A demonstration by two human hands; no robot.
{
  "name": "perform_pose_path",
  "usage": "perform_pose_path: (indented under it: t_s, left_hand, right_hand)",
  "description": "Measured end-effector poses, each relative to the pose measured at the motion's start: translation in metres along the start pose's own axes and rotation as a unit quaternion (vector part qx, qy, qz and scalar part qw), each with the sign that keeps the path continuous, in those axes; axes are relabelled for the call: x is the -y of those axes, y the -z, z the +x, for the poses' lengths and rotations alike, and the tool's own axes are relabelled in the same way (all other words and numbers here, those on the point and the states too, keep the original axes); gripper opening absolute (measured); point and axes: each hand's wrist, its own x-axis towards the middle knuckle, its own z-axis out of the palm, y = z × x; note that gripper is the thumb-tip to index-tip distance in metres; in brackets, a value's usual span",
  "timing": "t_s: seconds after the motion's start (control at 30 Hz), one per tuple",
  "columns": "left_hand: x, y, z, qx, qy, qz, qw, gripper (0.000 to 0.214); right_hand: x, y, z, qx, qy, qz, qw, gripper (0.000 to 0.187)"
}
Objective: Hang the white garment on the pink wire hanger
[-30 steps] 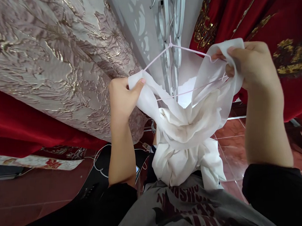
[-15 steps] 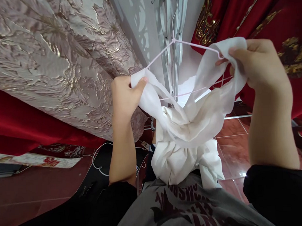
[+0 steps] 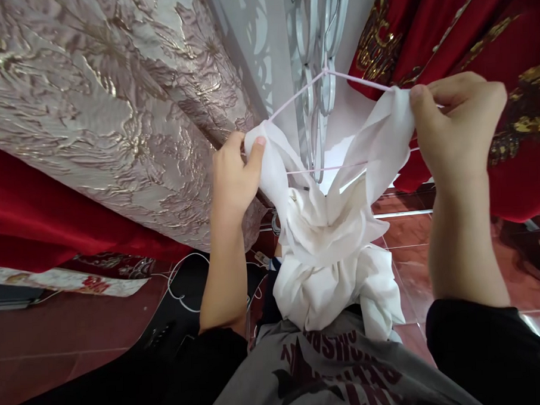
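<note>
A thin white garment (image 3: 329,241) hangs by its shoulders on a pale pink wire hanger (image 3: 299,95), its lower cloth bunched toward my lap. My left hand (image 3: 237,174) pinches the left shoulder over the hanger's left end, thumb on top. At the opposite shoulder, my right hand (image 3: 457,119) is closed with the thumb pressed against the cloth at the hanger's right end; the fingers behind are partly hidden. The hanger's lower bar (image 3: 326,169) shows through the neck opening. Its top reaches up to a metal scroll stand.
Grey scrollwork metal (image 3: 310,39) stands against the wall behind the hanger. A pink and gold brocade cloth (image 3: 91,103) hangs at left, red gold-trimmed drapes (image 3: 405,29) at right. A black guitar-like case (image 3: 163,326) with a white cable (image 3: 170,284) lies on red tiles (image 3: 411,262).
The right shoulder of the garment now sits over the hanger's right end, where the wire was bare before. My right hand moved slightly left; the view shifted a little.
</note>
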Motion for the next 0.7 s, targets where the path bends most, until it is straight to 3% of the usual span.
perform_pose_path:
  t_s: [0.1,0.17,0.23,0.27,0.33,0.4,0.47,0.57,0.7]
  left_hand:
    - [0.015,-0.011,-0.015,-0.034,-0.011,-0.08,0.996,0.036]
    - [0.02,-0.023,-0.028,-0.073,-0.021,-0.115,0.99,0.044]
    - [0.022,-0.037,-0.041,-0.133,-0.025,-0.132,0.982,0.049]
    - [0.021,-0.044,-0.048,-0.164,-0.023,-0.138,0.976,0.051]
    - [0.019,-0.06,-0.06,-0.202,-0.015,-0.158,0.967,0.054]
    - [0.017,-0.072,-0.07,-0.194,-0.008,-0.183,0.964,0.055]
    - [0.013,-0.081,-0.078,-0.157,0.004,-0.194,0.968,0.052]
    - [0.006,-0.086,-0.085,-0.12,0.028,-0.173,0.977,0.045]
    - [-0.005,-0.084,-0.083,-0.118,0.055,-0.15,0.98,0.041]
  right_hand:
    - [-0.014,-0.008,0.004,-0.02,-0.045,0.017,0.999,0.004]
    - [-0.021,-0.015,0.002,-0.064,-0.041,0.036,0.996,0.017]
    - [-0.02,-0.026,-0.007,-0.116,0.011,0.081,0.99,0.013]
    - [-0.018,-0.034,-0.014,-0.11,0.046,0.109,0.987,0.009]
    - [-0.012,-0.056,-0.032,-0.028,0.119,0.157,0.98,0.006]
    - [-0.009,-0.081,-0.051,0.085,0.182,0.17,0.965,0.013]
    - [-0.01,-0.105,-0.069,0.134,0.209,0.17,0.954,0.016]
    - [-0.013,-0.126,-0.088,0.103,0.174,0.162,0.966,0.017]
    - [-0.006,-0.129,-0.102,0.061,0.132,0.134,0.98,0.015]
